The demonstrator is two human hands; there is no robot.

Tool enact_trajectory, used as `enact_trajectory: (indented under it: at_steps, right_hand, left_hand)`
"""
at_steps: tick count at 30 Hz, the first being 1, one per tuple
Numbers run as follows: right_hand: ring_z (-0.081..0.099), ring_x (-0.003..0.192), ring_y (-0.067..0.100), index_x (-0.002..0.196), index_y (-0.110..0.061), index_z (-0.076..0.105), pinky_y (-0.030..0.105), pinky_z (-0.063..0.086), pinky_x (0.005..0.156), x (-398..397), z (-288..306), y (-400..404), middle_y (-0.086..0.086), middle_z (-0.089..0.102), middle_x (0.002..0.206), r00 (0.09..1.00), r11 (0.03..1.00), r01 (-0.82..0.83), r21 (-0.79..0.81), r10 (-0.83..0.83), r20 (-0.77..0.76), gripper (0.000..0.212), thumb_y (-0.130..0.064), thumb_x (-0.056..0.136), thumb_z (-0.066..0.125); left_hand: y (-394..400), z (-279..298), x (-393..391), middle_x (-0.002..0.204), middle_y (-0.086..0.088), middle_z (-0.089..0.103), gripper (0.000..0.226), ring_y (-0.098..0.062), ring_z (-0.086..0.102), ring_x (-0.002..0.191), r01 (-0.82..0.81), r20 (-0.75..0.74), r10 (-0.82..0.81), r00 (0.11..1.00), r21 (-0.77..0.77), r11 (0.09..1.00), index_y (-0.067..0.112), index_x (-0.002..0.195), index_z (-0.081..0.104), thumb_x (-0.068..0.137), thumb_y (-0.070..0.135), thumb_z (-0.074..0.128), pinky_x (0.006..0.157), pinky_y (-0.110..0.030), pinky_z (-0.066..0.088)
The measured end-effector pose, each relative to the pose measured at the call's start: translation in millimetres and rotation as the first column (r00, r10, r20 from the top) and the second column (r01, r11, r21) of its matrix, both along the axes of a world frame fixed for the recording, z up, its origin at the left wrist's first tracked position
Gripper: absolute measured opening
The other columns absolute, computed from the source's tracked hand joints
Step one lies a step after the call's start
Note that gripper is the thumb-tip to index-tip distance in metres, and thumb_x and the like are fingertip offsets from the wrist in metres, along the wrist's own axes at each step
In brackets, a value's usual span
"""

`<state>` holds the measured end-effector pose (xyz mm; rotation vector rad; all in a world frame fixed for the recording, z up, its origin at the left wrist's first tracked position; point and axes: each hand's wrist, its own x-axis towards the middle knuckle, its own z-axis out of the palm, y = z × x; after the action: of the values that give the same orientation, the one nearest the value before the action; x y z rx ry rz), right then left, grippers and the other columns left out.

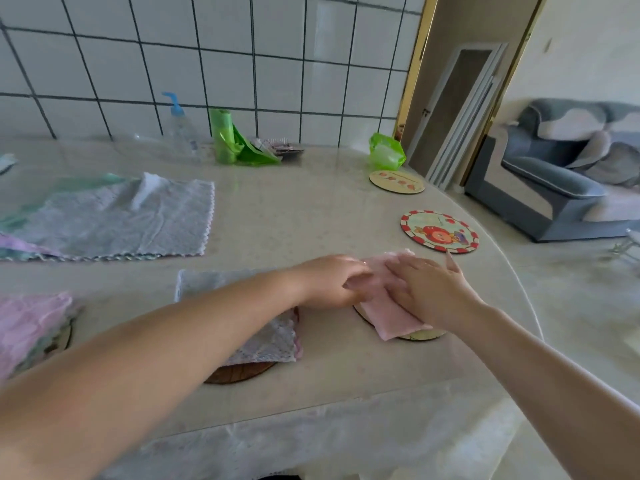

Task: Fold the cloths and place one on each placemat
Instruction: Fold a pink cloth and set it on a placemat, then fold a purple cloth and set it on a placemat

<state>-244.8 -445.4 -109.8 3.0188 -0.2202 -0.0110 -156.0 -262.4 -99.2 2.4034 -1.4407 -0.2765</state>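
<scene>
Both hands, left hand (332,282) and right hand (426,292), press flat, fingers relaxed, on the pink cloth (388,306) over a placemat (420,336) near the counter's right edge; lifting carelessly could spring the fold open.

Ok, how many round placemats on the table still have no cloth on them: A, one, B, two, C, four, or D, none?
B: only the red-rimmed mat and the mat by the green bag lie bare; the pink cloth under both hands, the grey cloth and the cloth at the left edge each cover a mat.
</scene>
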Motion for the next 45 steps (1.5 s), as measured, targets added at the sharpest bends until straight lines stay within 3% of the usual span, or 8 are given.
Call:
enact_trajectory:
  at_steps: [2, 9, 13, 19, 27, 31, 40, 45]
  right_hand:
    - [0.053, 0.111, 0.011, 0.106, -0.032, 0.057, 0.054, 0.016, 0.113, 9, 14, 12, -0.013, 0.058, 0.11, 0.999, 0.995, -0.016, -0.099, 0.021, 0.04, 0.03, -0.042, 0.092, 0.032]
    - [0.052, 0.117, 0.007, 0.111, -0.03, 0.064, 0.035, 0.032, 0.101, 88, 33, 122, -0.013, 0.06, 0.122, 0.925, 0.927, -0.315, 0.205, 0.251, 0.286, 0.026, -0.031, 0.092, 0.047]
    - [0.053, 0.116, 0.01, 0.115, -0.028, 0.063, 0.032, 0.036, 0.102, 135, 32, 206, -0.01, 0.06, 0.124, 0.89, 0.847, -0.438, 0.301, 0.363, 0.275, 0.028, -0.031, 0.092, 0.047]
    - [0.056, 0.113, 0.022, 0.112, -0.028, 0.064, 0.033, 0.044, 0.095, 185, 2, 281, -0.001, 0.06, 0.12, 0.922, 0.875, -0.387, 0.29, 0.364, 0.133, 0.027, -0.031, 0.088, 0.052]
    - [0.059, 0.097, 0.024, 0.102, -0.022, 0.063, 0.034, 0.049, 0.078, 198, -9, 281, 0.0, 0.063, 0.104, 0.896, 0.898, -0.433, 0.079, 0.419, 0.148, 0.025, -0.013, 0.088, 0.045]
    - [0.058, 0.087, 0.024, 0.098, -0.022, 0.061, 0.033, 0.048, 0.071, 197, 3, 277, 0.001, 0.064, 0.095, 0.913, 0.905, -0.383, 0.188, 0.339, 0.226, 0.022, -0.02, 0.091, 0.041]
    - [0.055, 0.072, 0.026, 0.105, -0.02, 0.046, 0.03, 0.036, 0.055, 225, 55, 264, 0.008, 0.065, 0.089, 0.911, 0.918, -0.308, 0.249, 0.208, 0.357, 0.018, -0.023, 0.097, 0.03]
    - [0.055, 0.072, 0.022, 0.107, -0.016, 0.049, 0.029, 0.035, 0.054, 250, 90, 245, 0.002, 0.061, 0.083, 0.853, 0.891, -0.331, 0.311, 0.142, 0.503, 0.017, -0.023, 0.097, 0.036]
  left_hand:
    - [30, 11, 8, 0.143, 0.0, 0.045, 0.053, -0.013, 0.04, 0.13, -0.075, 0.008, 0.076, 0.997, -0.08, 0.994, 0.018, 0.139, 0.042, 0.092, 0.041, 0.051, 0.103, -0.024, 0.029]
    - [177, 21, 57, 0.127, 0.003, 0.059, 0.039, -0.008, 0.054, 0.114, -0.433, -0.101, 0.421, 0.901, -0.272, 0.859, 0.017, 0.126, 0.055, 0.093, 0.036, 0.052, 0.099, -0.025, 0.041]
    - [267, 20, 83, 0.117, 0.001, 0.062, 0.031, -0.01, 0.057, 0.105, -0.604, -0.179, 0.58, 0.794, -0.337, 0.722, 0.01, 0.12, 0.06, 0.092, 0.023, 0.056, 0.086, -0.012, 0.041]
    - [359, -2, 122, 0.118, -0.006, 0.065, 0.031, -0.017, 0.06, 0.11, -0.737, -0.073, 0.748, 0.66, -0.26, 0.624, 0.009, 0.116, 0.064, 0.085, 0.01, 0.06, 0.093, -0.022, 0.042]
    - [385, -17, 139, 0.116, 0.006, 0.063, 0.031, -0.014, 0.057, 0.11, -0.719, 0.2, 0.731, 0.652, -0.143, 0.68, 0.024, 0.111, 0.067, 0.084, 0.011, 0.058, 0.091, -0.029, 0.045]
    - [388, -8, 144, 0.105, 0.008, 0.067, 0.018, -0.018, 0.057, 0.106, -0.743, 0.302, 0.768, 0.565, -0.219, 0.632, 0.027, 0.099, 0.071, 0.084, 0.021, 0.062, 0.085, -0.027, 0.043]
    - [374, 43, 172, 0.076, 0.0, 0.07, 0.017, -0.014, 0.068, 0.06, -0.864, 0.008, 0.882, 0.471, -0.197, 0.463, 0.023, 0.08, 0.062, 0.088, 0.016, 0.05, 0.062, -0.03, 0.053]
    - [349, 80, 200, 0.092, -0.002, 0.068, 0.016, -0.02, 0.063, 0.081, -0.808, 0.032, 0.891, 0.453, -0.408, 0.426, 0.022, 0.093, 0.065, 0.091, 0.018, 0.05, 0.073, -0.031, 0.05]
